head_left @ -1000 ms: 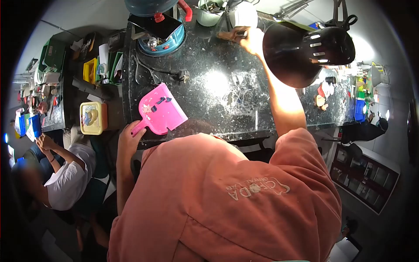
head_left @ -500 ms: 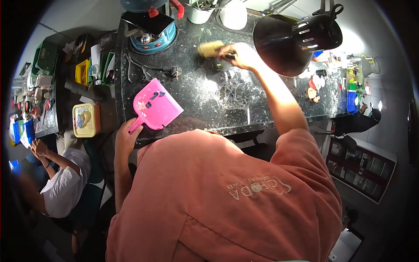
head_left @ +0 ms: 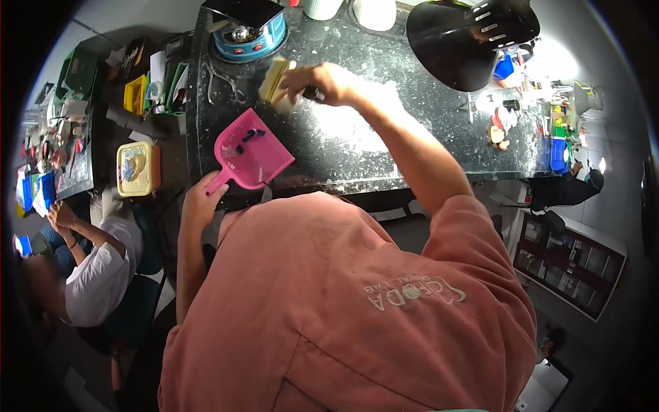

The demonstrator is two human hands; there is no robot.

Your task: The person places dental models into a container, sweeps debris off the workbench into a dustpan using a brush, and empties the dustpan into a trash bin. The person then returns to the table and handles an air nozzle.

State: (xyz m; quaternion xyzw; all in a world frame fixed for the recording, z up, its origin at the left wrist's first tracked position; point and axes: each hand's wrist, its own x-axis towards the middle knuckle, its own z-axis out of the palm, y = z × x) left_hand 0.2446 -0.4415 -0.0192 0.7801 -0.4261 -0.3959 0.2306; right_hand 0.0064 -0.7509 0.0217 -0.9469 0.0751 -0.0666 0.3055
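My left hand (head_left: 199,200) is closed around the handle of a pink dustpan (head_left: 264,163), which lies at the bench's near left edge. Several dark scraps (head_left: 253,134) and some pale crumbs are in the pan. Above it, my right hand (head_left: 324,82) grips a wide brush with pale yellowish bristles (head_left: 274,81), slightly blurred. The brush is over the bench top, just beyond the pan; whether the bristles touch the surface I cannot tell. Pale dust and specks cover the dark bench (head_left: 357,154).
A blue round device (head_left: 250,42) stands at the back left, with pliers-like metal handles (head_left: 223,84) in front. A black lamp (head_left: 456,44) overhangs the back right. Small items (head_left: 498,130) lie to the right. A seated person (head_left: 103,275) is at left, near a yellow-lidded tub (head_left: 137,172).
My right hand has swept the brush leftward, closer to the dustpan. My left hand keeps hold of the pan, which now looks tilted differently. The whole view has shifted a little.
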